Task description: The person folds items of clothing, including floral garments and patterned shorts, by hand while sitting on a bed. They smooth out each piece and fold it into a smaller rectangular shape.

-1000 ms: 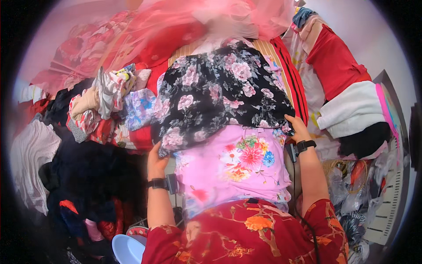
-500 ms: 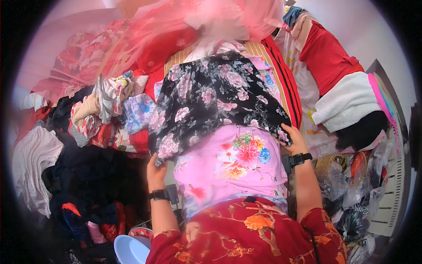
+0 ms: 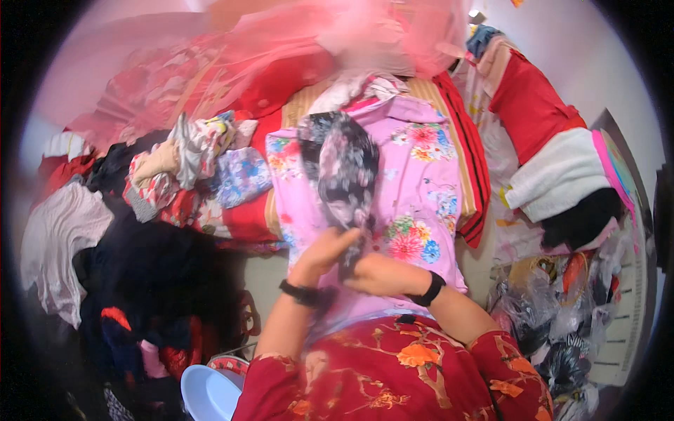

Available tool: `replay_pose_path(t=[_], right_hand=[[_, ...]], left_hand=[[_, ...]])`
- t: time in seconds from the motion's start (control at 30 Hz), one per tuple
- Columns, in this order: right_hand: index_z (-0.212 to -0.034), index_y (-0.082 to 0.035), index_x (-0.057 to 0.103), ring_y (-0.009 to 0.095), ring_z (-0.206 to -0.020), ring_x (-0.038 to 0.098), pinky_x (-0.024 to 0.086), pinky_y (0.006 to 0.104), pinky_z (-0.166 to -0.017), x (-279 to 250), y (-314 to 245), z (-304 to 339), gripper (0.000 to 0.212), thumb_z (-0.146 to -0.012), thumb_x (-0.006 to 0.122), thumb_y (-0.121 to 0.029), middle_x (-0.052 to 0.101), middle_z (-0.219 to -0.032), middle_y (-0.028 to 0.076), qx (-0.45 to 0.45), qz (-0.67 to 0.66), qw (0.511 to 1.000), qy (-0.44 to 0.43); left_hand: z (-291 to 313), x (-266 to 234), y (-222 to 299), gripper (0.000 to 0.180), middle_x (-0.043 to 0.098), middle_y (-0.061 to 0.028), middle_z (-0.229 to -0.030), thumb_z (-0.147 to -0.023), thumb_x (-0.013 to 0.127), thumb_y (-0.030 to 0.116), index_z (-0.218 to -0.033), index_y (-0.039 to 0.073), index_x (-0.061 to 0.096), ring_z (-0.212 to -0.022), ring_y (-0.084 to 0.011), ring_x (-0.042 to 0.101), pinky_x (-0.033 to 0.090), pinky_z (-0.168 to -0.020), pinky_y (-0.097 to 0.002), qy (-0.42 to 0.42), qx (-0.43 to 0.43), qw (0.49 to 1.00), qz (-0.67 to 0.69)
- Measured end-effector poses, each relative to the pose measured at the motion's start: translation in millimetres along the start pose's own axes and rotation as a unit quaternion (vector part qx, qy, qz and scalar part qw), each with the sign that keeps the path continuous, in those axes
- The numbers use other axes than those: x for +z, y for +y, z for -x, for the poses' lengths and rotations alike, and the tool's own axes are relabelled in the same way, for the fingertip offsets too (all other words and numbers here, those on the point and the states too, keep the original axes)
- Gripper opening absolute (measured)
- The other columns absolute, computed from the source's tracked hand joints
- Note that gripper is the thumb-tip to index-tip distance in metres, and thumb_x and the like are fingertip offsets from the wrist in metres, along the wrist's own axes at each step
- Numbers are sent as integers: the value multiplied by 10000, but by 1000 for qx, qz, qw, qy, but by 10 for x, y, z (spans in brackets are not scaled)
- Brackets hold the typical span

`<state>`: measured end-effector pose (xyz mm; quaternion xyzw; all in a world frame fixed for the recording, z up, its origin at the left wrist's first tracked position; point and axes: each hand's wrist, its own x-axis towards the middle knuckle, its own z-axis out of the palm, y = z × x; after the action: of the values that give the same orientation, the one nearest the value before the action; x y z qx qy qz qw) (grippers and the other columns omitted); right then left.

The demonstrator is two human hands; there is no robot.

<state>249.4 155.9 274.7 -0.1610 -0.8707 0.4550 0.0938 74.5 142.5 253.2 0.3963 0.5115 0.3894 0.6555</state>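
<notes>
I note black cloth (image 3: 351,165), previously spread, now bunched at frame centre, exposing pink cloth (image 3: 414,184) beneath. Left hand (image 3: 325,254) grips lower end; right hand (image 3: 378,275) alongside, grip blurred, cannot tell.

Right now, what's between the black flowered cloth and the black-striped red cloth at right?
The head view shows the pink flowered garment, then a strip of tan mat.
</notes>
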Motion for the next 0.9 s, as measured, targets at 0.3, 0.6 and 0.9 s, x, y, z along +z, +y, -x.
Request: replay_pose_path(t=[0.3, 0.6, 0.9], right_hand=[[-1101, -10, 572, 44, -599, 498, 416, 208, -530, -137, 694, 628, 248, -876, 591, -113, 555, -730, -11, 182, -139, 952, 205], [-1029, -3, 585, 66, -656, 537, 445, 219, -578, -405, 1328, 902, 190, -878, 585, -119, 597, -787, 12, 258, -168, 880, 361], [-1051, 35, 574, 285, -901, 627, 492, 344, -762, -1098, 2228, 730, 270, -824, 605, -106, 626, -970, 187, 281, 107, 746, 595]], left_hand=[[-275, -1687, 1659, 248, 646, -119, -820, -883, 503, 208, -934, 9, 641, -677, -198, 582, 458, -609, -353, 344, 287, 851, -274], [-20, -3077, 894, 124, 547, 22, -742, -901, 572, 218, -931, 98, 577, -582, -67, 474, 351, -487, -214, 250, 403, 880, 29], [-402, -1525, -659, 106, 600, -23, -752, -857, 599, 57, -940, -5, 621, -616, -74, 540, 428, -538, -195, 393, 134, 909, 26]])
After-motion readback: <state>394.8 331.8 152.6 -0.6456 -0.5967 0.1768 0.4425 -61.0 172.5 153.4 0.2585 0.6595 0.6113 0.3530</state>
